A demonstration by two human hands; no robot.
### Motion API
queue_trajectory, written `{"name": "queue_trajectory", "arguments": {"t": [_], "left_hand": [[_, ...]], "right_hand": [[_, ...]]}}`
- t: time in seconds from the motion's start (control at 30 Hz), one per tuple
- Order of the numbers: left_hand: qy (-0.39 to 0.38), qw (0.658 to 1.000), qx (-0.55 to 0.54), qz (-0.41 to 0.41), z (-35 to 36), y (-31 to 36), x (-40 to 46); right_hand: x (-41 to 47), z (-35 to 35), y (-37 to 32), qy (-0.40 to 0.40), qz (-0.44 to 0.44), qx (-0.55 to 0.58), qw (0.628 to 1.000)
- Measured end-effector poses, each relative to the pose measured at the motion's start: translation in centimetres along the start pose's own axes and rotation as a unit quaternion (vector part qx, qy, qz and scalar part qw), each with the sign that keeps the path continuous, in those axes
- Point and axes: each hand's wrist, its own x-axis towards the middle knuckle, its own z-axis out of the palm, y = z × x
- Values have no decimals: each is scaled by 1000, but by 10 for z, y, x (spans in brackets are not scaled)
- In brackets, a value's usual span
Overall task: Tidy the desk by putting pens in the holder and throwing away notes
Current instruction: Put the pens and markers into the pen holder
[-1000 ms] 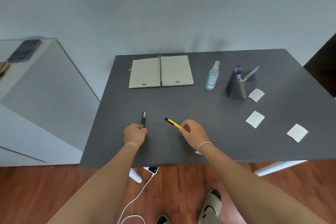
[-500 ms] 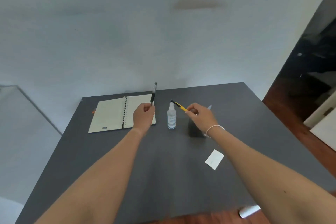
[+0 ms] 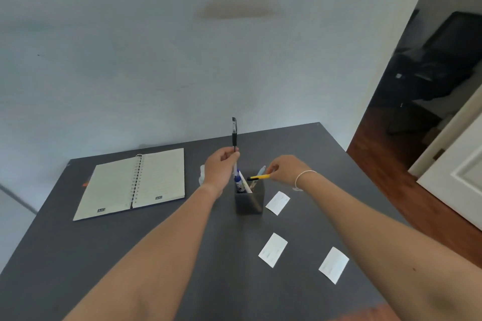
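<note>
Having carried both pens from desk front to over holder [image 3: 248, 200]: left hand [image 3: 220, 172] pinched black pen [image 3: 234, 133] upright, right hand [image 3: 285, 171] pinched yellow pen [image 3: 259, 177] level. Notes [image 3: 272, 249] remained on desk [image 3: 78, 255].

Single head view, high over desk [image 3: 156, 255], facing forward-down (wall beyond), near

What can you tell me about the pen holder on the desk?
The pen holder is a dark grey, square-sided cup, matte like plastic, standing upright on the dark desk between the two hands. Several pens already lean inside it. A white note lies just to its right; whether they touch is unclear.
</note>
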Motion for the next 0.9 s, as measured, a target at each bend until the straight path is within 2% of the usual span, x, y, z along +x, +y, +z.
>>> {"name": "queue_trajectory", "arguments": {"t": [0.2, 0.4, 0.67, 0.9], "left_hand": [[-10, 998, 58, -13, 1, -14, 2], [-9, 998, 61, -24, -2, -22, 0], [-19, 997, 69, -31, -3, -22, -9], [2, 997, 76, -24, -5, -31, -13]], "right_hand": [[8, 2, -4, -19, -30, -31, 999], [18, 3, -13, -29, -43, -62, 997], [19, 6, -22, -31, -45, -26, 998], [13, 8, -26, 19, -58, 49, 997]]}}
